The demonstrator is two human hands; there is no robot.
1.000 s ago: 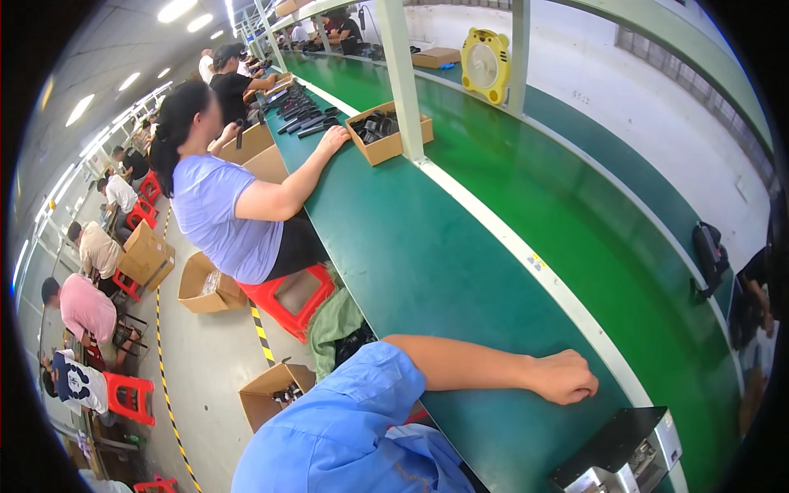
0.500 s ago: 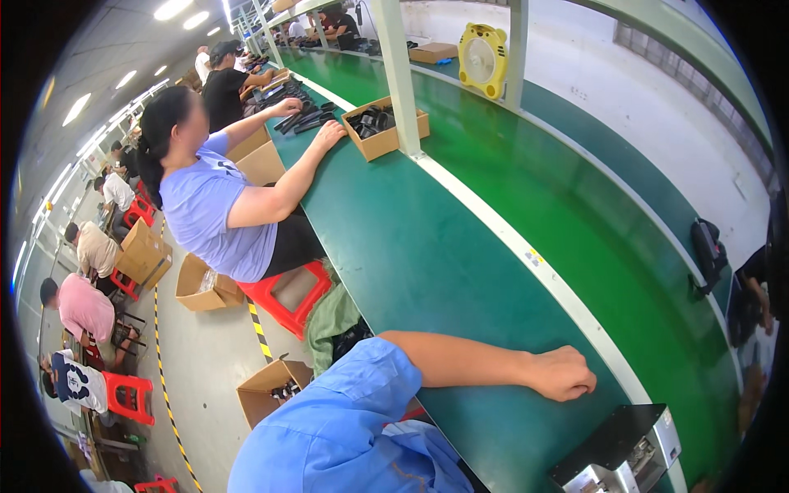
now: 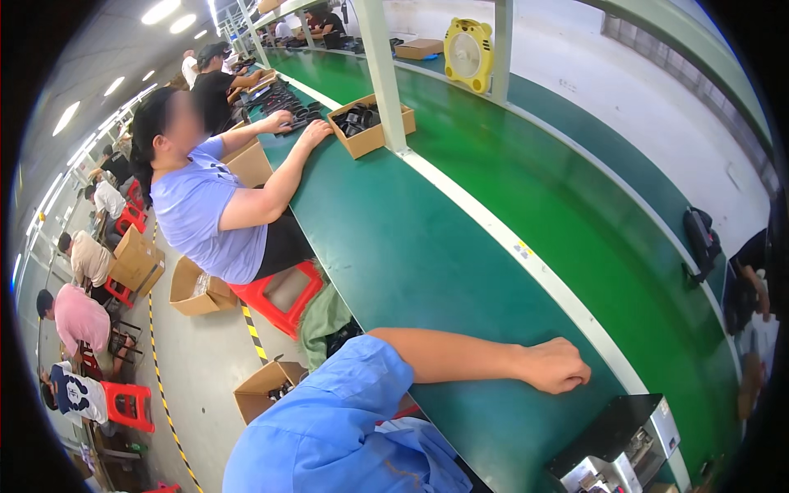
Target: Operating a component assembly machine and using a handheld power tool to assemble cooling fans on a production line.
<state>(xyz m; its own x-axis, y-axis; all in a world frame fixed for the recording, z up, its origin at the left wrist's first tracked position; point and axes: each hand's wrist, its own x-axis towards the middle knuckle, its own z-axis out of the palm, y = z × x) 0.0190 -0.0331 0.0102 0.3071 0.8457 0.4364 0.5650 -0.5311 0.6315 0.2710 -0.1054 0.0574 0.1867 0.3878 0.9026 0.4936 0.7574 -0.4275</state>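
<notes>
My left hand [image 3: 556, 366] rests on the green tabletop [image 3: 460, 308], its fingers curled into a loose fist. No object shows in it or sticks out from it, though the palm side is hidden. The bare forearm crosses the table from a blue sleeve at the lower edge. Nearest to this hand is a black and silver metal device [image 3: 618, 440], cut off by the lower right of the view; a gap of tabletop separates them. My right hand is out of sight.
A co-worker [image 3: 218, 201] in a lilac shirt sits to the left, hands near black parts and a cardboard box [image 3: 370, 140] of black pieces. A pale rail [image 3: 493, 232] borders the green conveyor belt [image 3: 592, 238]. A yellow fan [image 3: 469, 54] stands beyond. Open cartons [image 3: 267, 386] sit on the floor.
The view has shifted slightly, so most things sit a little further left. The co-worker's far hand has moved slightly among the black parts. My left hand stays curled on the table.
</notes>
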